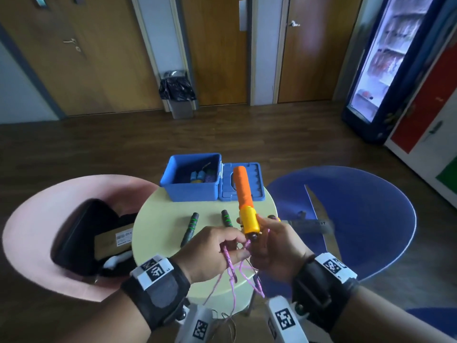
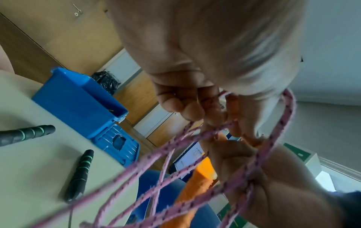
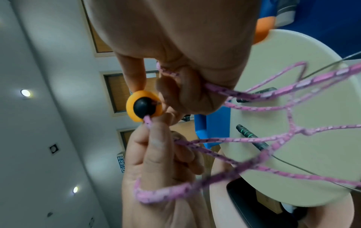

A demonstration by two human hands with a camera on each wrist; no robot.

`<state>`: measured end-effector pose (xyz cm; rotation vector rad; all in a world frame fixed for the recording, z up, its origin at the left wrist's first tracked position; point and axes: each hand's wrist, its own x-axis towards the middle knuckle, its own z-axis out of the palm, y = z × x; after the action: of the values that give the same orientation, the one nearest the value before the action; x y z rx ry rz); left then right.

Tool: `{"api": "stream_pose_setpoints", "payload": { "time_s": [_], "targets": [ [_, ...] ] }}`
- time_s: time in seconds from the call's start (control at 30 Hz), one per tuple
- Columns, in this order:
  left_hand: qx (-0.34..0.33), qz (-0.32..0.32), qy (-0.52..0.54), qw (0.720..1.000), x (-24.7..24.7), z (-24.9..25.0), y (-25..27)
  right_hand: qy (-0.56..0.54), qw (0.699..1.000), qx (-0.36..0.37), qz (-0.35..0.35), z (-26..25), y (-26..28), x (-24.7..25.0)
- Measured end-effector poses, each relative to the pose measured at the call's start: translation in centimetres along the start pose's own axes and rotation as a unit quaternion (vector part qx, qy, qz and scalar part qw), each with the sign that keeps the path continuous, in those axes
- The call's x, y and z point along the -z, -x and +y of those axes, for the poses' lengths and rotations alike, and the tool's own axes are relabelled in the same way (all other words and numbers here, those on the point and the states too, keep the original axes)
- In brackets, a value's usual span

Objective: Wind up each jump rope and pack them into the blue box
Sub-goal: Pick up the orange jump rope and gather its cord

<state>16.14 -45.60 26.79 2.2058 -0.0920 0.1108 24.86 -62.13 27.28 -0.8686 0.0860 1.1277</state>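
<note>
Pink rope (image 1: 232,271) looped round left hand (image 1: 212,251) fingers, pinched near its end, right hand (image 1: 277,248) gripping orange handle (image 1: 243,194) upright above the surface (image 1: 158,233), blue box (image 1: 193,179) open behind, two black handles (image 1: 191,227) lying between.

Both hands (image 1: 249,246) on orange handle (image 1: 243,194) and pink rope (image 1: 232,271), before blue box (image 1: 191,191).

the rope (image 3: 254,139) looks like woven pink cloth. the box (image 1: 190,186) is smooth blue plastic. the table (image 1: 160,231) is matt cream.
</note>
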Motion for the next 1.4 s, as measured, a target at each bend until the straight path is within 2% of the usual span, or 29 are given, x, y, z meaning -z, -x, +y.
{"api": "stream_pose_setpoints", "payload": {
  "time_s": [0.1,0.2,0.27,0.37,0.43,0.5,0.57,0.63,0.7,0.73,0.77,0.83,0.9,0.97,1.03,1.07,1.17,1.2,1.27,1.33,1.4],
  "targets": [
    [0.017,-0.057,-0.013,0.998,-0.3,0.5,0.1,0.003,1.000,0.015,-0.022,-0.6,0.3,0.7],
    [0.046,-0.127,-0.059,0.989,0.7,1.0,0.1,0.014,0.999,0.039,0.002,-1.2,0.3,1.6],
    [0.067,-0.155,-0.035,0.985,1.5,1.0,-0.1,0.041,0.997,0.057,0.028,-1.9,0.7,1.8],
    [0.113,-0.091,0.117,0.983,2.0,1.6,-0.8,0.182,0.974,0.111,0.080,-2.3,1.2,1.1],
    [0.161,-0.035,0.206,0.965,1.4,1.9,-1.6,0.301,0.936,0.162,0.086,-2.1,1.1,0.3],
    [0.213,-0.003,0.265,0.940,0.6,2.1,-2.4,0.442,0.868,0.215,0.070,-1.7,0.9,-0.2],
    [0.262,0.033,0.316,0.911,-0.1,2.2,-2.9,0.583,0.773,0.242,0.061,-1.4,1.2,-0.4],
    [0.295,0.097,0.398,0.863,-0.4,2.2,-3.2,0.676,0.688,0.258,0.065,-1.3,1.8,-0.5],
    [0.302,0.158,0.472,0.813,-0.3,2.2,-3.3,0.743,0.609,0.266,0.082,-0.9,2.2,-0.1],
    [0.303,0.171,0.496,0.795,-0.1,2.3,-3.2,0.777,0.556,0.284,0.084,-0.7,2.3,0.1],
    [0.307,0.171,0.516,0.781,0.0,2.2,-3.1,0.810,0.494,0.305,0.082,-0.4,2.1,0.3],
    [0.315,0.151,0.538,0.767,0.1,2.2,-3.0,0.860,0.407,0.301,0.058,-0.1,1.8,0.7],
    [0.308,0.125,0.554,0.763,0.0,2.5,-2.7,0.900,0.346,0.263,0.020,0.2,1.8,0.7],
    [0.288,0.090,0.584,0.753,-0.2,2.6,-2.4,0.926,0.339,0.164,-0.014,0.1,2.2,0.4],
    [0.271,0.058,0.598,0.752,-0.4,2.8,-2.1,0.931,0.348,0.112,-0.025,-0.3,2.5,-0.2],
    [0.264,0.045,0.596,0.757,-0.4,3.0,-2.0,0.927,0.361,0.093,-0.029,-0.3,2.5,-0.4],
    [0.250,0.022,0.585,0.771,-0.4,3.4,-1.8,0.900,0.431,0.048,-0.050,-0.4,2.5,-0.4],
    [0.250,0.028,0.576,0.778,-0.4,3.5,-1.8,0.896,0.440,0.038,-0.050,-0.5,2.4,-0.2],
    [0.257,0.056,0.556,0.789,-0.2,3.3,-1.7,0.889,0.458,0.009,-0.020,-0.5,2.5,0.0],
    [0.263,0.060,0.538,0.799,0.2,3.1,-1.5,0.888,0.458,0.010,0.047,-0.7,2.6,0.3],
    [0.265,0.035,0.509,0.818,0.7,3.1,-1.3,0.876,0.456,0.099,0.121,-1.4,2.8,-0.1]
  ]
}}
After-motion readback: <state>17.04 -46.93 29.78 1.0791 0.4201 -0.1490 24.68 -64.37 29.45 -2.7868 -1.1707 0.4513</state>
